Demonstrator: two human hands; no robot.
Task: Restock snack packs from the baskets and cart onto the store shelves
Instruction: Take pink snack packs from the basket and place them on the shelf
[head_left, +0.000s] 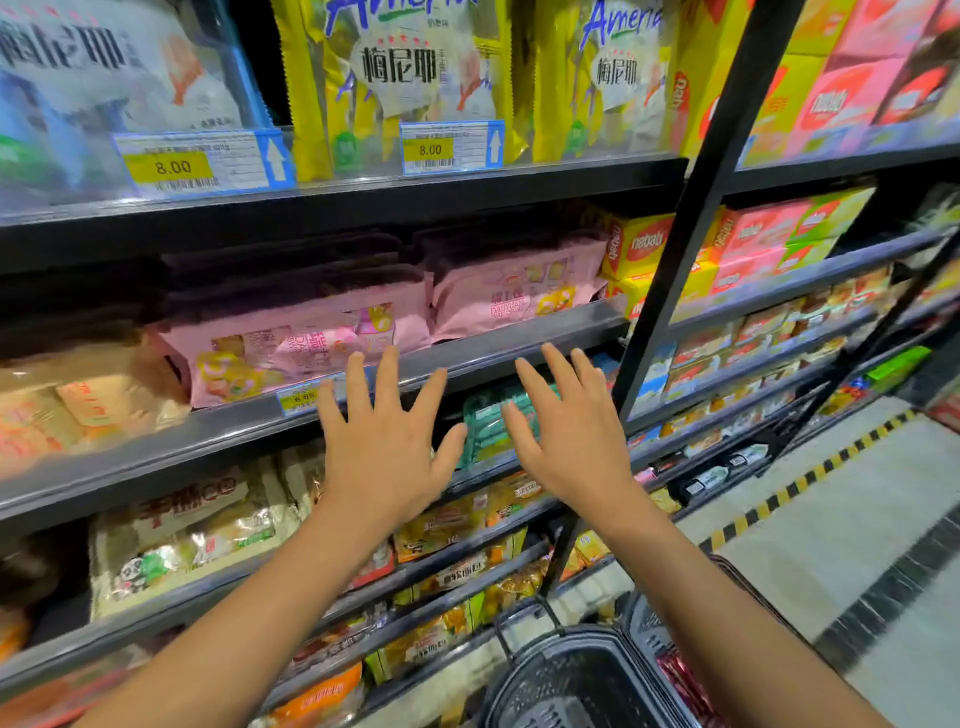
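left price tag (203, 163) on top shelf rail: "8.00" | second price tag (451, 147) on same rail: "8.00" | yellow bags (410, 78) above: "Ameri…", "梅尼耶" | yellow boxes (641, 247): "nabati" | pink packs (511, 301): "DAIYUAN" | small tag (304, 399) below pink packs: blurred, perhaps "6.65"

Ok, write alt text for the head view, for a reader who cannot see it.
Two empty hands, left hand and right hand, reach with fingers spread toward dark metal store shelves stocked with flat pink snack packs. A dark mesh shopping basket sits on the floor below.
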